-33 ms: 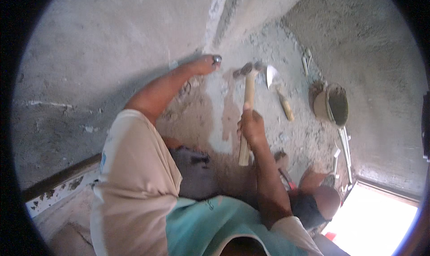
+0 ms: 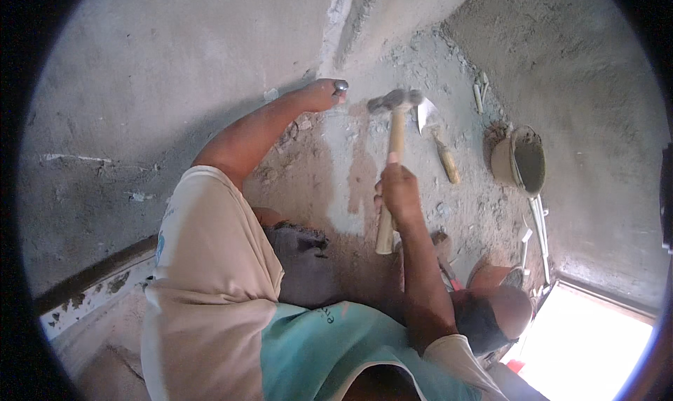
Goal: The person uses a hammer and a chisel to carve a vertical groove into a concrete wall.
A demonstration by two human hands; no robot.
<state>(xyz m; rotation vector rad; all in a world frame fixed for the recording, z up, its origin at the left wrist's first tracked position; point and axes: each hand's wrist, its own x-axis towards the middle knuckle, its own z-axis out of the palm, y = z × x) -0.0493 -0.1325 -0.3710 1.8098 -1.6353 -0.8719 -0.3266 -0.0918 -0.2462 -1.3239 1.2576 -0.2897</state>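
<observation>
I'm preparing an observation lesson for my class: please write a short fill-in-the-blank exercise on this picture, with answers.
The right hand grips the hammer, its head pointing ____ from the person.
In the picture, the bucket is to the ____ of the trowel.
A dark, shiny object is in the ____ hand.

Missing words: away; right; left.

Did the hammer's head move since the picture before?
Yes. The hammer's head moved a little to the right in the view, closer to the trowel, which lies still.

The left arm (image 2: 256, 136) stretches forward, left fingers (image 2: 329, 97) curled; the right forearm (image 2: 425, 261) points ahead, right fingers (image 2: 394, 182) clenched.
</observation>
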